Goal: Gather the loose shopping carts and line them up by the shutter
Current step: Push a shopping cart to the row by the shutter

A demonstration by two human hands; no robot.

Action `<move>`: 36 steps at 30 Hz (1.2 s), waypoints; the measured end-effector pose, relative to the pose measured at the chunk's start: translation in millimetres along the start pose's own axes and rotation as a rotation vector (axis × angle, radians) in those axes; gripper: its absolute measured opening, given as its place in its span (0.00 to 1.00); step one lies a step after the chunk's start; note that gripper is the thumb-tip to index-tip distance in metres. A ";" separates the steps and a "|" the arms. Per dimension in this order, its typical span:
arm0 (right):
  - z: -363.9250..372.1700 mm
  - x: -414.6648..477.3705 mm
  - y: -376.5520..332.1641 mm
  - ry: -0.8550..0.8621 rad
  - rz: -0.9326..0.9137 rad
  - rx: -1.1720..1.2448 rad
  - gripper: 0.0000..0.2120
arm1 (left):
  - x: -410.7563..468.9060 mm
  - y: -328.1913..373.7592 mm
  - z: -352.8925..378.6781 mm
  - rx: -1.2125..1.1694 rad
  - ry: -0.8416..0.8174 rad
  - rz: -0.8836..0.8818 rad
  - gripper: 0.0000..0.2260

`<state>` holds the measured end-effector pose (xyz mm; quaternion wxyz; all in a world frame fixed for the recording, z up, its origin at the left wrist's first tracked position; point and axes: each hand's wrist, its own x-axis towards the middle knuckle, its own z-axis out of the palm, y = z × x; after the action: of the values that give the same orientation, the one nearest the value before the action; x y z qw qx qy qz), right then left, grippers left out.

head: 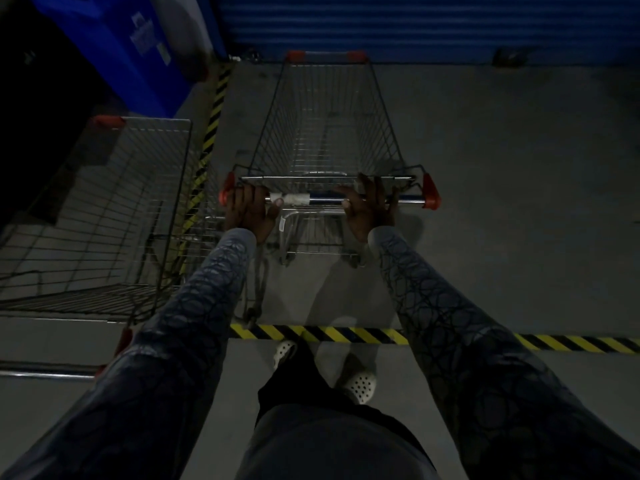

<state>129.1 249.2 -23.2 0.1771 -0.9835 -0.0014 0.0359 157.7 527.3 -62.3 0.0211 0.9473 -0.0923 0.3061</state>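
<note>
A wire shopping cart stands on the grey floor straight ahead of the person, at twelve o'clock. Its red-cornered front end lies close to the foot of the blue roller shutter; whether they touch cannot be told.

The left hand grasps the handle bar at its nine o'clock end, just beside the red end cap. Its fingers are curled over the top and its thumb lies along the bar toward a white wrapped patch. The right hand holds the bar nearer its three o'clock end. Its fingers are laid over the far side, reaching the basket's rear wire, and its thumb is on the near side. Both arms are stretched forward in dark patterned sleeves.

A second wire cart sits at nine to ten o'clock, beside the held one, with a red corner at its far end. Between the two, a black-and-yellow hazard stripe runs up toward the shutter. Another hazard tape crosses the floor at six o'clock of the held cart, just in front of white perforated clogs. At eleven o'clock stands a blue container with a pale label; the dim light hides its details.
</note>
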 end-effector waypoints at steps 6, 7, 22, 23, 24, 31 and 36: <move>3.1 38.8 -18.6 -0.008 -0.044 -0.084 0.21 | 20.1 -25.6 14.4 -0.036 -0.039 -0.039 0.19; 6.0 48.1 -24.0 -0.011 -0.041 -0.082 0.21 | 27.0 -34.0 19.9 -0.020 -0.030 -0.029 0.19; 20.1 228.3 -73.0 0.039 0.121 -0.172 0.19 | 169.5 -100.1 128.8 0.105 -0.060 0.020 0.23; 20.6 240.6 -72.3 0.043 0.123 -0.181 0.19 | 180.6 -102.1 134.3 0.087 -0.074 0.031 0.23; 21.6 253.0 -72.2 0.054 0.124 -0.184 0.19 | 191.0 -105.9 141.0 0.079 -0.088 0.038 0.24; 33.2 327.2 -77.5 0.142 0.168 -0.112 0.19 | 255.5 -130.3 198.7 0.055 -0.005 0.043 0.20; 31.7 351.4 -73.9 0.115 0.167 -0.116 0.20 | 278.7 -132.2 212.5 -0.060 -0.239 -0.006 0.24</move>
<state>478.1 334.8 -51.7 0.1160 -0.9893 0.0885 -0.0060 526.7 591.5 -69.8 0.0389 0.9762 -0.1006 0.1881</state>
